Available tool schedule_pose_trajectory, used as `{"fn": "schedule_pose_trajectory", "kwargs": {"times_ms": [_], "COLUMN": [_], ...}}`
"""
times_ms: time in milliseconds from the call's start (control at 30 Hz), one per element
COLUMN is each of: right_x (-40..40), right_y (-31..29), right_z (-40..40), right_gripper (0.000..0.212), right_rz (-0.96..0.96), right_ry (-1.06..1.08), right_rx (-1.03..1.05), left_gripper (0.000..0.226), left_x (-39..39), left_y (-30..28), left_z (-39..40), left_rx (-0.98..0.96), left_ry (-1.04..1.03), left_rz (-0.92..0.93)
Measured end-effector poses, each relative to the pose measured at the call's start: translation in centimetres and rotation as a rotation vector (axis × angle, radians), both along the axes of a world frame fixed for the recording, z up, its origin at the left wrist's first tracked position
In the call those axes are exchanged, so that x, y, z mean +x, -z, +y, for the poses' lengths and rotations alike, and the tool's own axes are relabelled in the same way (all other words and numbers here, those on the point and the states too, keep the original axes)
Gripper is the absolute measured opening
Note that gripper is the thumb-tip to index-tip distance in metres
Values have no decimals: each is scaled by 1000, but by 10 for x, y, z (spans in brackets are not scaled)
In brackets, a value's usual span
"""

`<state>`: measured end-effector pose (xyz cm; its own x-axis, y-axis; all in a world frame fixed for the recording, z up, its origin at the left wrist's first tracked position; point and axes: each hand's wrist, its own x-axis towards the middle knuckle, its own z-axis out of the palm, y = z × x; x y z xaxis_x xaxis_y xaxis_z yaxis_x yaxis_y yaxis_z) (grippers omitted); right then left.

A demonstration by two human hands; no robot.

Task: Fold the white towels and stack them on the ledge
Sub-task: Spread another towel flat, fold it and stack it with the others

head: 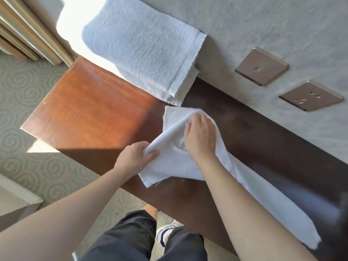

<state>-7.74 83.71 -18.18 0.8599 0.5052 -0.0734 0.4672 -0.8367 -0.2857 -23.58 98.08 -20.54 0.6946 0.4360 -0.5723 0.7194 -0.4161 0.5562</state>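
Fingers (150, 153) of left hand (134, 157) pinch limp white towel (175, 164)'s fold, right hand (200, 137) curled gripping its bunched top; soft, light, best held at edges.

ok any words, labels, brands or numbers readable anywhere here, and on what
None can be read.
Towel in the hands: plain white, no tag showing.
Folded towels: no label showing.
Two wall sockets: only slots, no marking legible.
Wooden ledge: bare wood.
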Motion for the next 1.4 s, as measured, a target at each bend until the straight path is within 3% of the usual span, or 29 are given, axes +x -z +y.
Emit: {"fn": "schedule_pose_trajectory", "kwargs": {"times_ms": [67, 167, 300, 400, 533, 667, 800, 867, 933, 1000, 1133, 1200, 1300, 1400], "right_x": [-24, -33, -25, -25, -25, -20, -28, -27, -22, -17, -2, 9, 24, 20], "right_y": [11, 22, 24, 22, 20, 18, 13, 13, 15, 19, 29, 32, 31, 22], "right_z": [-5, -19, -28, -27, -32, -38, -26, -21, -15, -8, 3, 4, 3, -2], "right_gripper": [29, 57, 71, 80, 93, 95, 65, 45, 38, 43, 58, 62, 69, 66], "right_rz": [198, 206, 291, 351, 321, 298, 69, -63, -76, -1, 321, 364, 361, 323], "right_ry": [-140, -153, -78, -122, -109, -89, -49, -128, -243, -269, -84, -24, -97, -186], "right_rx": [-36, -183, -229, -286, -378, -507, -418, -277, -186, -170, -196, -233, -313, -128], "left_gripper": [40, 47, 70, 60, 35, 27, 49, 60, 63, 71, 100, 114, 127, 130], "left_x": [1, -4, -12, -15, -19, -21, -17, -17, -14, -7, -3, -8, -11, -10], "left_y": [0, -2, -11, -12, -2, 2, 0, -1, -4, -3, 13, 17, 19, 19], "left_z": [-2, 5, 11, 6, 1, 9, 4, -7, -22, -38, -64, -64, -56, -50], "left_rx": [6, -196, -472, -516, -333, -15, 222, 428, 550, 514, 600, 592, 542, 525], "left_ry": [-53, -204, -292, -293, -359, -132, -70, 17, 147, 303, 564, 546, 503, 525], "left_rz": [-43, -41, -56, -94, -68, 21, 26, -117, -242, -233, 13, 63, 120, 140]}}
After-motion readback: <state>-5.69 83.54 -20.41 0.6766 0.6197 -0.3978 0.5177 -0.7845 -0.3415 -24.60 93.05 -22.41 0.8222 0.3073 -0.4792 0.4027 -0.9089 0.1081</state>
